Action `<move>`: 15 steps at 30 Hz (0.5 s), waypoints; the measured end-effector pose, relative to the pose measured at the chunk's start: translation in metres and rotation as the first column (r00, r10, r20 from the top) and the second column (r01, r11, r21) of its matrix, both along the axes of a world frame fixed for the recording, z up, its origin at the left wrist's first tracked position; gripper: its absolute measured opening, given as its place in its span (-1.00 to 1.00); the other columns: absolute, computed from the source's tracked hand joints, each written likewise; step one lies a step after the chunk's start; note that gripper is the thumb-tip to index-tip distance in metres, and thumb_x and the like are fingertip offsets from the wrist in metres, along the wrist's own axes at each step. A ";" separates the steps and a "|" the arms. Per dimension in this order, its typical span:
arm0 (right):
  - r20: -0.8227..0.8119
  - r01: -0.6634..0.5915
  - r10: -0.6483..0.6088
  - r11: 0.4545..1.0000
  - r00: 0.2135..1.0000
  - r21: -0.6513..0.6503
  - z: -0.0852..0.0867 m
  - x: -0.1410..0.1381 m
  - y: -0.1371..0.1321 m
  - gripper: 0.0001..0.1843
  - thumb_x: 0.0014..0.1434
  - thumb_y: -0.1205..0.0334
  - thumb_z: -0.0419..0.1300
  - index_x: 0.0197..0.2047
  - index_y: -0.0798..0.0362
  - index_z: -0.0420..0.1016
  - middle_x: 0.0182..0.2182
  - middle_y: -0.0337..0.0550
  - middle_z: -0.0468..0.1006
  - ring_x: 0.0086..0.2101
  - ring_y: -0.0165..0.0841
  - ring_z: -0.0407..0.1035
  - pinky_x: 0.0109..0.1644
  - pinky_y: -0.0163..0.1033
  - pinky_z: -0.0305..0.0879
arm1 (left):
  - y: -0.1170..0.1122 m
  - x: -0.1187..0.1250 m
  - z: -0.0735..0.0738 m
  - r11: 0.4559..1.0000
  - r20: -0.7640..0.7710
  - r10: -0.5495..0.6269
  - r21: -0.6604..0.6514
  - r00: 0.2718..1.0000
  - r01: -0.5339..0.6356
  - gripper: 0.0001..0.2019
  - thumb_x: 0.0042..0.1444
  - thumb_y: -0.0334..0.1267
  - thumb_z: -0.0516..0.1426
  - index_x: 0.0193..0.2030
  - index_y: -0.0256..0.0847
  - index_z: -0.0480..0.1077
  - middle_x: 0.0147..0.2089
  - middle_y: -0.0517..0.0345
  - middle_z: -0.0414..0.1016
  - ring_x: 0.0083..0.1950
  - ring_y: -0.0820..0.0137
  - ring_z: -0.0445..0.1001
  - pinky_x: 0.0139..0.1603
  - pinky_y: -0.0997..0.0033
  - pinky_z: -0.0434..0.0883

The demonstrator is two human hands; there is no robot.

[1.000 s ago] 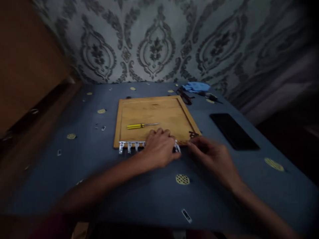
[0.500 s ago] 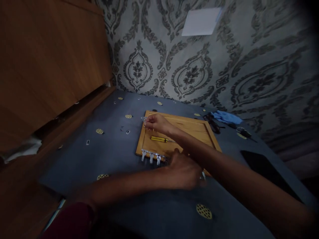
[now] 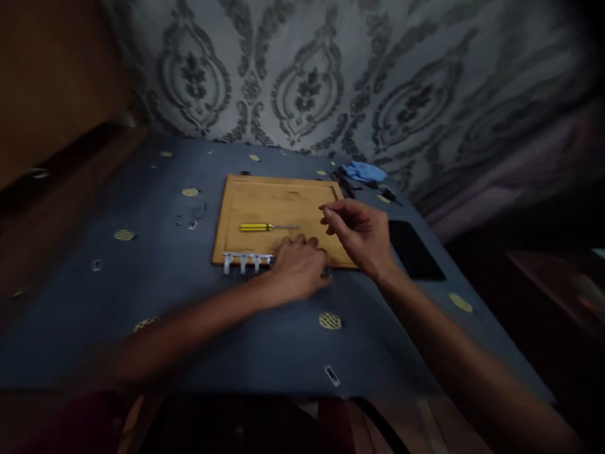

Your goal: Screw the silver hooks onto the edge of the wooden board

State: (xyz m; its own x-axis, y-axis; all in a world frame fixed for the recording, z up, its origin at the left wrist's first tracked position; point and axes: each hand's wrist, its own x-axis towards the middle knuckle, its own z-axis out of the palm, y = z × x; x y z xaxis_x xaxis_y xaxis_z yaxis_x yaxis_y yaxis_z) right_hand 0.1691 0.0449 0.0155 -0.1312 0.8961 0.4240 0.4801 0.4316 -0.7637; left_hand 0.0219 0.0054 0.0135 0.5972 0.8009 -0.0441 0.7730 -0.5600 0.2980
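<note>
A metal hook strip (image 3: pixel 256 261) is being held along the near edge of a wooden board (image 3: pixel 278 202), which is being supported flat by the cloth-covered desk (image 3: pixel 265 347). The strip's right part is being covered by the left hand (image 3: pixel 300 268); whether its fingers are being clamped on the metal or merely pressed over it cannot be told. The right hand (image 3: pixel 363 236) is being held above the board's right side, its thumb and forefinger being set nearly together; whether anything tiny is being pinched cannot be told.

The strip is being judged light, thin, stiff and rather slippery; a hold is being advised on its flat rail, clear of the hooks. The board is being judged heavier, rigid and hardly fragile, best being gripped by opposite sides of its raised frame.

One board and one strip are being counted, with three hooks being shown clearly and others being hidden. One yellow-handled screwdriver (image 3: pixel 256 227) is being carried by the board. One black slab (image 3: pixel 416 250) and one blue cloth (image 3: pixel 363 171) are being counted on the desk's right side.
</note>
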 end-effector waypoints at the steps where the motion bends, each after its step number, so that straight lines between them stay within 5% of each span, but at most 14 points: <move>1: 0.041 0.038 -0.040 0.999 0.998 0.034 -0.008 0.013 -0.014 -0.76 0.31 0.09 0.20 -0.19 0.08 0.59 -0.39 -0.13 0.63 -0.48 -0.38 0.44 -0.39 -0.26 0.35 | 0.000 0.000 0.001 1.000 -0.004 -0.012 -0.001 1.000 0.012 -0.61 0.30 -0.04 0.19 0.03 -0.35 0.56 0.12 -0.21 0.53 0.24 -0.09 0.42 0.20 -0.09 0.38; 8: 0.258 -0.017 -0.037 0.979 0.965 0.204 -0.057 0.059 -0.075 -0.87 0.34 0.26 0.20 -0.19 0.02 0.60 -0.33 -0.11 0.66 -0.28 -0.28 0.56 -0.16 -0.17 0.48 | 0.000 0.001 -0.001 0.999 -0.097 0.001 0.038 0.995 0.003 -0.62 0.32 0.01 0.19 0.03 -0.27 0.53 0.09 -0.09 0.53 0.22 0.01 0.42 0.18 0.04 0.36; 15: 0.424 -0.190 0.039 0.928 0.905 0.320 -0.065 0.062 -0.076 -0.74 0.37 0.37 0.18 0.10 0.10 0.53 -0.18 -0.03 0.65 -0.18 -0.28 0.56 -0.11 -0.17 0.54 | 0.002 0.002 -0.005 0.998 -0.093 -0.007 0.059 0.996 0.013 -0.65 0.31 0.01 0.20 0.01 -0.23 0.54 0.04 -0.03 0.53 0.16 0.03 0.45 0.11 0.05 0.39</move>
